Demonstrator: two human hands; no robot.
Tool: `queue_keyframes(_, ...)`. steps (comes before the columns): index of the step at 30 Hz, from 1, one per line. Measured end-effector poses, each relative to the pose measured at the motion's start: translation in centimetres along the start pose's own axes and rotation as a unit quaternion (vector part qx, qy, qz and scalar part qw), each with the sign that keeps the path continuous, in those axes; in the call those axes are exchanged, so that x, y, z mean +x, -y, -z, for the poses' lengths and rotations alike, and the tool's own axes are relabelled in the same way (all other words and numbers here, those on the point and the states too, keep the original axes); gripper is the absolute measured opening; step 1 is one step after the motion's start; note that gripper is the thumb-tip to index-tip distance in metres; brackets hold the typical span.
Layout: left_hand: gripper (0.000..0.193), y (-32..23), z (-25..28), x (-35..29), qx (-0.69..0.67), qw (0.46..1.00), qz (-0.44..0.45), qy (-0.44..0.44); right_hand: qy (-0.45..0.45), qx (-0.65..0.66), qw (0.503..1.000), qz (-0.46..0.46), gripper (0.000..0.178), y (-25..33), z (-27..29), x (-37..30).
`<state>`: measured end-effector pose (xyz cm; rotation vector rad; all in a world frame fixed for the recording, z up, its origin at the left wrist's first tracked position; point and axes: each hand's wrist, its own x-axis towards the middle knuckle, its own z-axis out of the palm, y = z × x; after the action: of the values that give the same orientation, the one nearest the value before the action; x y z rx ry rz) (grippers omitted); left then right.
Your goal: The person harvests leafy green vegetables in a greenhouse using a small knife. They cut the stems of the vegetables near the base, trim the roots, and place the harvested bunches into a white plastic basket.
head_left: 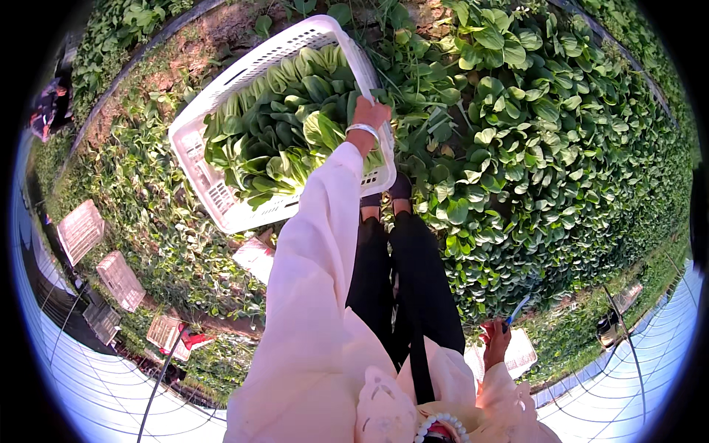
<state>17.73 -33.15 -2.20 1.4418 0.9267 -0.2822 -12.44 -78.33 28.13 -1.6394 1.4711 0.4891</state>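
Note:
A white plastic crate [193, 151] with slotted walls stands tilted across the upper middle of the view. Leafy greens [292, 118], bok choy by their look, lie packed in rows inside it. My left hand [371, 116], with a silvery bangle at the wrist, is closed around the crate's right rim. Off to the lower right, out at my side, my right hand [496, 344] is closed on a small knife [517, 311] whose bluish blade points up and away. The grip itself is partly hidden by the fingers.
Dense growing greens [532, 162] fill the right side. My shoes [399, 186] stand beside the crate at the bed's edge. More pale crates [120, 280] sit on the left, and another crate [521, 353] is behind my right hand. A person [49, 109] shows at the far left.

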Motion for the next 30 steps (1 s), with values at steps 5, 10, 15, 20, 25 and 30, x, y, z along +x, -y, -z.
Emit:
queue_keyframes(5,0.055,3.7,-3.6,1.8,0.152,0.987,0.01,-0.055,0.062,-0.002,0.997,-0.04,0.014,-1.6,-2.6,3.0)
queue_keyframes(10,0.075,0.8,-3.6,-4.8,0.184,0.976,-0.051,-0.105,0.09,0.004,0.996,-0.013,0.018,0.4,-4.8,5.1)
queue_keyframes(15,0.05,2.2,2.9,-19.1,0.193,0.932,-0.299,-0.063,0.135,-0.022,0.991,-0.011,0.027,0.7,-4.7,7.0)
queue_keyframes(20,0.029,17.2,15.1,-29.7,0.38,0.924,-0.044,-0.008,0.107,-0.077,0.99,-0.042,0.026,-2.9,-3.3,6.8)
queue_keyframes(25,0.04,29.8,26.3,-31.9,0.691,0.665,0.235,0.157,0.063,-0.143,0.985,-0.074,0.023,-8.1,-2.0,6.4)
queue_keyframes(30,0.042,39.5,34.6,-26.4,0.82,0.506,0.019,0.268,0.057,-0.197,0.975,-0.084,0.025,-14.6,-1.7,5.5)
